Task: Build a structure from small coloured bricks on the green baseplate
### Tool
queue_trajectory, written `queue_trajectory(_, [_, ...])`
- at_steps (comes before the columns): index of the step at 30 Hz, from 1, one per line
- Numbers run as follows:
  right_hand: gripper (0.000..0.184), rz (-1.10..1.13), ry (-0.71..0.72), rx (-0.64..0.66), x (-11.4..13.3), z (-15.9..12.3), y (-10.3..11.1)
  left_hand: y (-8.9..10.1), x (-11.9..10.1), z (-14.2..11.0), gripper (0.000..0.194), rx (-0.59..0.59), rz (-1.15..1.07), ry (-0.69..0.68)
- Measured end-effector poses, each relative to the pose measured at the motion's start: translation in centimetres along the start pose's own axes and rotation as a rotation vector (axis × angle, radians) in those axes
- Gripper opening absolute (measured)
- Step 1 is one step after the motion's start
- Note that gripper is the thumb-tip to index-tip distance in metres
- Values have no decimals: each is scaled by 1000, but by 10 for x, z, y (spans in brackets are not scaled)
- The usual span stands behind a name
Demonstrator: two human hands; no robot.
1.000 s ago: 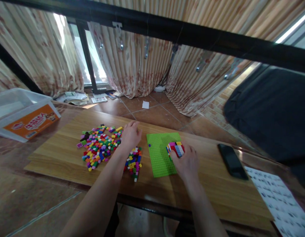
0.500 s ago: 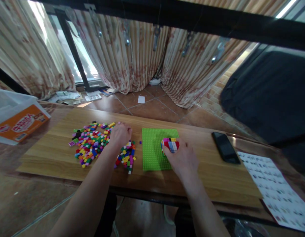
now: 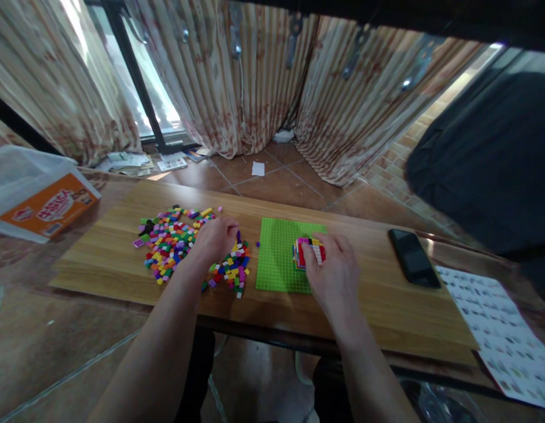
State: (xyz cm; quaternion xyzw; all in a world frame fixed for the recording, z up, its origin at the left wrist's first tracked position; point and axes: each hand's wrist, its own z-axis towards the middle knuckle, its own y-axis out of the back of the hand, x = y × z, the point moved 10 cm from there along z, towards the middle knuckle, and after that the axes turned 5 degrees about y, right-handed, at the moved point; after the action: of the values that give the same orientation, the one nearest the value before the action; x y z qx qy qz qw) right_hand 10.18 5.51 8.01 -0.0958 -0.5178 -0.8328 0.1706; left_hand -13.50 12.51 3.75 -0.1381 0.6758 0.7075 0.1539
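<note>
My left hand (image 3: 216, 239) is over the right part of a pile of small coloured toy bricks (image 3: 170, 241). Its fingers are curled together, and whatever they pinch is hidden. On a green studded baseplate (image 3: 272, 258) stands a small block built of bricks (image 3: 304, 249), with red, white, pink and yellow on its top. My right hand (image 3: 336, 270) grips this block from the right, thumb on the near side and fingers on the far side. One small blue brick (image 3: 257, 244) lies just left of the baseplate.
A black phone (image 3: 414, 258) lies on the wooden board (image 3: 378, 317), right of the baseplate. Beyond it is a printed sheet (image 3: 497, 329). At the far left stands a white plastic container with an orange label (image 3: 49, 205). Curtains (image 3: 254, 88) hang behind.
The view has tilted slightly downward. My left hand has drawn a little toward me over the pile, leaving a pink brick beyond it. My right hand stays at the block, its thumb slightly shifted.
</note>
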Motion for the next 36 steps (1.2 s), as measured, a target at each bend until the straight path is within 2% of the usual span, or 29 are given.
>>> queue_trajectory(2, [27,139,120,27,25,-3,-10,5,2,-3,29,-15,-38,11])
queue_trajectory(4, [26,226,243,137,52,-9,-31,9,5,-6,29,-26,-63,29])
queue_trajectory(7, [28,276,293,218,75,-10,-60,14,12,-9,28,-40,-96,51])
queue_trajectory(13, [29,164,216,271,77,9,-110,29,38,-14,29,-116,-191,139])
queue_trajectory(16, [28,140,183,290,73,14,-125,39,49,-17,30,-147,-212,172])
queue_trajectory(19, [27,143,151,287,70,18,-127,46,58,-19,30,-168,-223,209])
queue_trajectory(22, [23,186,122,276,70,19,-118,50,64,-21,31,-171,-241,249])
queue_trajectory(26, [18,391,136,303,85,12,-106,52,62,-23,31,-163,-249,252])
queue_trajectory(30, [19,552,139,345,98,5,-103,51,57,-24,32,-161,-263,228])
queue_trajectory(36, [13,365,107,444,85,-5,-106,47,50,-21,30,-139,-258,166])
